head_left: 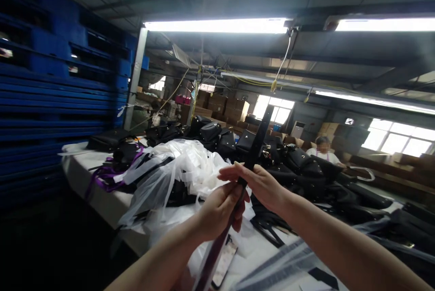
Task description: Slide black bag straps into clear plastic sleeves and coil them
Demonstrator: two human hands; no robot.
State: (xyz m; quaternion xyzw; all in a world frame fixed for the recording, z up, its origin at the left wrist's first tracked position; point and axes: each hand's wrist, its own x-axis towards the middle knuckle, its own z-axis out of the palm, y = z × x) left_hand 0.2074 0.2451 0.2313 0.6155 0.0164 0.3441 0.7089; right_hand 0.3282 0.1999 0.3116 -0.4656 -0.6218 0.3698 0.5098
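Observation:
A long black strap [261, 134] runs upright and tilted through both my hands, its upper end sticking up past them. My left hand [217, 207] is closed around it, thumb along its face. Just above, my right hand [267, 186] holds the same strap, its fingers reaching across it to the left. The strap's lower part drops toward me between my forearms and looks dark reddish. Below my hands a phone [224, 261] lies on the white table [79, 159], partly covered by the strap.
A heap of white translucent wrapping [190, 162] lies left of my hands. Many black leather bags [301, 164] are piled behind and to the right. Purple straps [105, 180] hang at the left edge. Blue pallets [61, 100] are stacked at left; a person [324, 152] sits at far right.

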